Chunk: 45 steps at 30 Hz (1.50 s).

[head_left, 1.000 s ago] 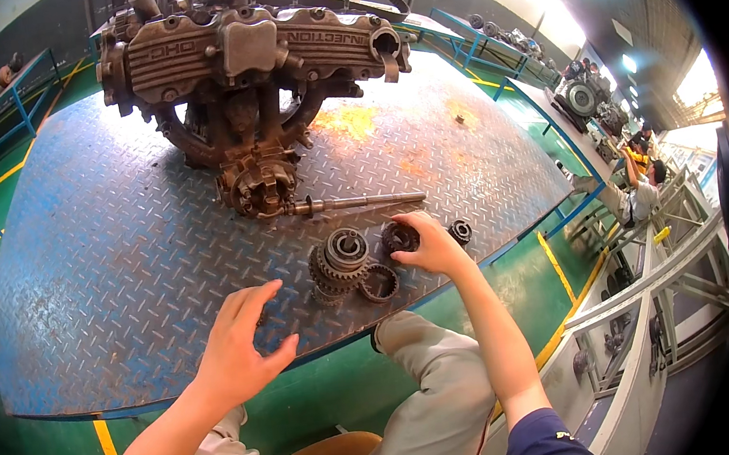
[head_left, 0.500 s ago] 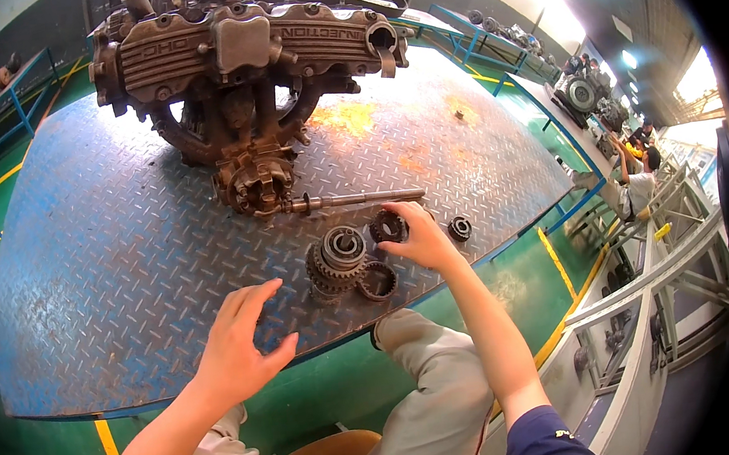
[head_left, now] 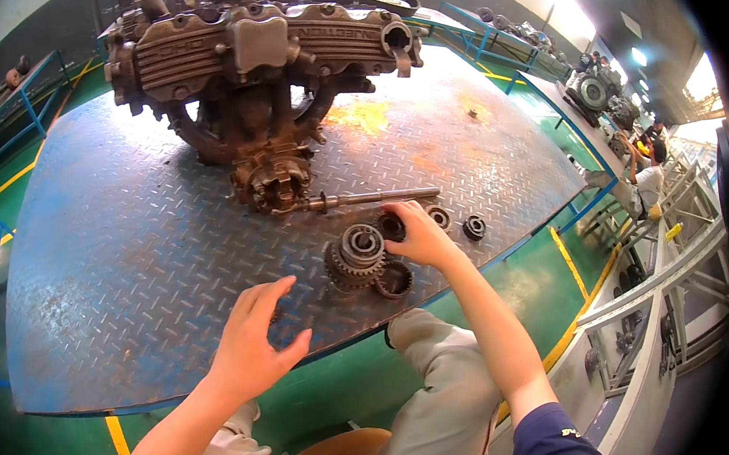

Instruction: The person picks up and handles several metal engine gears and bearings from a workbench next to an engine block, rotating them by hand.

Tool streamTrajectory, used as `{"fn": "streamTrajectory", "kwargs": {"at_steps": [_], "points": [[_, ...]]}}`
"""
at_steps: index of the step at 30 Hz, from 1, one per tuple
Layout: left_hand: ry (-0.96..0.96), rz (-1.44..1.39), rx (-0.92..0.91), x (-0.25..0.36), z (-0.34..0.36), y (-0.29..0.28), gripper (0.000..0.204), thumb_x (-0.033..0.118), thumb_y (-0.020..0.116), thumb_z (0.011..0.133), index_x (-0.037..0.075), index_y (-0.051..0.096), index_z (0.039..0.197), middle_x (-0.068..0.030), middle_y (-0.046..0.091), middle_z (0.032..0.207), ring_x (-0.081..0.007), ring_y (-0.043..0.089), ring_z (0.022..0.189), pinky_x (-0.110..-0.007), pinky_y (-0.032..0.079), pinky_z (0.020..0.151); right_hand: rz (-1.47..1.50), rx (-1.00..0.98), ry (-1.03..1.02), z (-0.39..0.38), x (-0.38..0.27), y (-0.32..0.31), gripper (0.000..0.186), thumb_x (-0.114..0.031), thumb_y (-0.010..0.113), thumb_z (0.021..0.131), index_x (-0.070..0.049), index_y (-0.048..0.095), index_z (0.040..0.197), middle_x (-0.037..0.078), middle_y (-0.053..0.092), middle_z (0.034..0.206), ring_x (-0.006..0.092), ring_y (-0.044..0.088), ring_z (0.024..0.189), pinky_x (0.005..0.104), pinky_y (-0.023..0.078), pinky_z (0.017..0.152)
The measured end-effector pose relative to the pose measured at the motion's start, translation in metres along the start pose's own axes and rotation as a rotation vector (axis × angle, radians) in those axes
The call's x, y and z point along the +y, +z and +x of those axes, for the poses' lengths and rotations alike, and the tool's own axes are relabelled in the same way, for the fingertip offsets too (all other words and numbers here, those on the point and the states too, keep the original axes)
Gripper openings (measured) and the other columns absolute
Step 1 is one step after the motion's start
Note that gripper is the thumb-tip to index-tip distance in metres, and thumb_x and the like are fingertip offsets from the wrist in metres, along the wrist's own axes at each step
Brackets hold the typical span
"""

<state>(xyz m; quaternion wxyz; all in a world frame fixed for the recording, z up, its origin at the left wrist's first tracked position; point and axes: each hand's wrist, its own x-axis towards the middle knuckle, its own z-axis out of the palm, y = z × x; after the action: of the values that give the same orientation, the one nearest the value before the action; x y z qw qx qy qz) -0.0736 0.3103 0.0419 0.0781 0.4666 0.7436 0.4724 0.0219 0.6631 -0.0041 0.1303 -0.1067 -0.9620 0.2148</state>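
My right hand [head_left: 423,235] grips a dark toothed ring [head_left: 392,225] between thumb and fingers, close beside the upper right of a gear stack [head_left: 356,257]. The stack stands upright on the metal tabletop, with a round bearing-like piece on top. Against its lower right lies another toothed ring [head_left: 394,279]. Two small bearings, one [head_left: 439,218] beside my right fingers and one [head_left: 474,227] farther right, rest on the plate. My left hand [head_left: 253,346] hovers over the near edge, fingers and thumb apart, holding nothing.
A large brown engine [head_left: 261,47] stands at the back of the diamond-plate tabletop [head_left: 121,280]. From its lower front, a long metal shaft [head_left: 379,197] lies toward the right. Blue railings [head_left: 596,190] border the table, and a person [head_left: 647,171] is at the far right.
My right hand has moved slightly left with the toothed ring, closer to the gear stack. A bearing formerly hidden behind that hand now shows. The whole view has shifted a little.
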Motion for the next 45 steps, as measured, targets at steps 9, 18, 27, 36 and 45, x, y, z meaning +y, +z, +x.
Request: {"fn": "streamTrajectory", "kwargs": {"at_steps": [9, 18, 27, 36, 45], "points": [[0.038, 0.013, -0.001, -0.004, -0.001, 0.0, 0.066, 0.011, 0.078, 0.075, 0.006, 0.054, 0.136, -0.0166, 0.061, 0.123, -0.0333, 0.059, 0.115, -0.039, 0.046, 0.1, 0.118, 0.107, -0.033, -0.01, -0.033, -0.012, 0.073, -0.019, 0.075, 0.075, -0.003, 0.048, 0.141, 0.016, 0.057, 0.134, 0.0317, 0.047, 0.132, 0.0409, 0.035, 0.114], [0.027, 0.034, -0.058, -0.005, 0.009, 0.01, 0.064, 0.017, 0.077, 0.079, 0.003, 0.051, 0.137, -0.0178, 0.057, 0.128, -0.0361, 0.054, 0.119, -0.043, 0.044, 0.102, 0.622, -0.06, -0.007, -0.019, -0.102, -0.02, 0.065, -0.02, 0.084, 0.076, -0.002, 0.058, 0.132, 0.012, 0.063, 0.13, 0.0221, 0.058, 0.121, 0.0347, 0.042, 0.106], [0.113, -0.032, 0.064, 0.006, 0.037, 0.051, 0.075, 0.02, 0.081, 0.078, 0.0, 0.045, 0.141, -0.0213, 0.049, 0.137, -0.0371, 0.046, 0.129, -0.043, 0.038, 0.109, 0.647, 0.184, -0.103, -0.015, -0.104, -0.008, 0.054, -0.014, 0.085, 0.073, 0.0, 0.063, 0.12, 0.011, 0.069, 0.114, 0.0196, 0.064, 0.107, 0.0334, 0.048, 0.097], [0.11, 0.011, 0.15, 0.004, 0.066, 0.072, 0.076, 0.023, 0.084, 0.074, -0.002, 0.049, 0.136, -0.0198, 0.053, 0.133, -0.0367, 0.049, 0.125, -0.043, 0.04, 0.107, 0.942, 0.69, -0.049, -0.017, -0.103, -0.007, 0.048, -0.012, 0.082, 0.077, 0.002, 0.062, 0.118, 0.008, 0.065, 0.108, 0.0161, 0.063, 0.102, 0.0306, 0.049, 0.092], [0.048, 0.097, 0.146, 0.01, 0.077, 0.081, 0.069, 0.025, 0.084, 0.07, -0.002, 0.055, 0.127, -0.0181, 0.059, 0.125, -0.0354, 0.052, 0.121, -0.041, 0.042, 0.105, 0.185, 0.445, 0.262, -0.011, -0.006, 0.002, 0.058, -0.033, 0.086, 0.072, 0.004, 0.066, 0.113, 0.019, 0.07, 0.108, 0.0342, 0.066, 0.103, 0.0397, 0.05, 0.093]]}}
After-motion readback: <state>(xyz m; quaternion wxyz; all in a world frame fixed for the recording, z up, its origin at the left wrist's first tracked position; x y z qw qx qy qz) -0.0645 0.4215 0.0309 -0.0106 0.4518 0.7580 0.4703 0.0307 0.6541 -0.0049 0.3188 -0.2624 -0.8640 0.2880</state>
